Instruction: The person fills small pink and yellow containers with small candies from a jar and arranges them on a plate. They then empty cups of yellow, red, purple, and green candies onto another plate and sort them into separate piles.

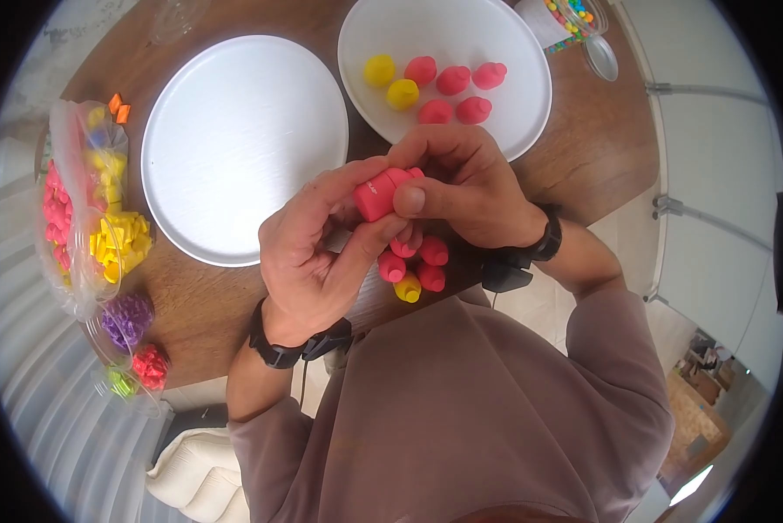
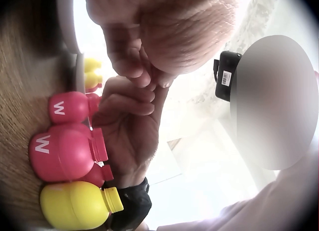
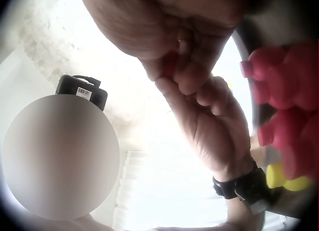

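Both hands meet over the table around one small pink bottle (image 1: 376, 199) with white lettering. My left hand (image 1: 308, 240) grips its body between thumb and fingers. At its neck end, my right hand (image 1: 477, 187) pinches with thumb and curled fingers, which hide most of the top. Below the hands stand several more pink bottles (image 2: 65, 153) marked with a white W, and a yellow bottle (image 2: 75, 206) beside them. In the right wrist view the fingers cover nearly all of the held bottle.
A bare white round tray (image 1: 243, 157) lies left of the hands. Another white tray (image 1: 513, 113) behind them bears several pink and yellow bottles. Clear bags (image 1: 82, 218) of coloured pieces line the left edge. A jar of coloured beads (image 1: 555, 22) and a round lid (image 1: 600, 59) are at the back right.
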`<move>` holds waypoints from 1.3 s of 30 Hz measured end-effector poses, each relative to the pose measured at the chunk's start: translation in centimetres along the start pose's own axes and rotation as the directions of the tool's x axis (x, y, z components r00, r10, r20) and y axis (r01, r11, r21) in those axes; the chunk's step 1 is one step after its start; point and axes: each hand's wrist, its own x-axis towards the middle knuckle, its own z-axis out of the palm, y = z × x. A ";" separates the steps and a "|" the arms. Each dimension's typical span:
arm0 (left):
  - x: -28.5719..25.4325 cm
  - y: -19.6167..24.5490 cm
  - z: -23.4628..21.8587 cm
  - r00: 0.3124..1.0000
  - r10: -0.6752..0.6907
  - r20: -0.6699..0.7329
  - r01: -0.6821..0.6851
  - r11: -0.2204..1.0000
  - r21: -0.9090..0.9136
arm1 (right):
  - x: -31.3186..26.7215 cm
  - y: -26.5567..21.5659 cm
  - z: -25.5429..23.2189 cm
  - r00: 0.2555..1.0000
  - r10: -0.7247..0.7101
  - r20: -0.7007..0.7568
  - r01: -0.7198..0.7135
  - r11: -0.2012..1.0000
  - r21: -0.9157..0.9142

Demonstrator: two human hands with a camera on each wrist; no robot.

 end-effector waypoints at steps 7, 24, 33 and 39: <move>-0.3 0.1 0.0 0.998 -0.057 -0.013 0.057 0.998 0.039 | 0.1 0.4 -0.6 0.997 -0.034 0.074 0.032 0.999 0.023; -0.4 0.3 0.0 0.999 -0.047 -0.005 0.047 0.999 0.026 | 0.0 1.1 -0.2 0.995 -0.087 0.051 0.082 0.993 0.080; -0.6 0.1 -0.3 0.999 -0.034 0.010 0.033 0.997 0.071 | -0.1 1.0 -0.3 0.995 -0.088 0.056 0.082 0.992 0.093; -0.7 0.0 0.1 0.997 -0.051 -0.063 0.054 0.998 0.044 | 0.0 1.5 -0.4 0.989 -0.126 0.077 0.116 0.985 0.129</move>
